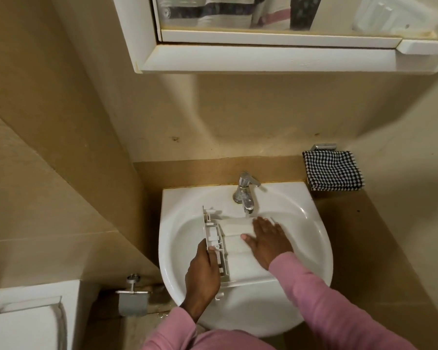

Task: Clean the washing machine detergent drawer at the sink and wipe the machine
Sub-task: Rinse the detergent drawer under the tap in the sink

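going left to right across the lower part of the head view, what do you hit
white toilet cistern → chrome toilet roll holder → left hand → white plastic detergent drawer → right hand → black-and-white checked cloth

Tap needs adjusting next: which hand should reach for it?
Right. The right hand lies open on the drawer just below the tap; the left hand grips the drawer's end.

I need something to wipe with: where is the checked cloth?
Head view, right side: the checked cloth hangs on a wall holder, right of the tap.
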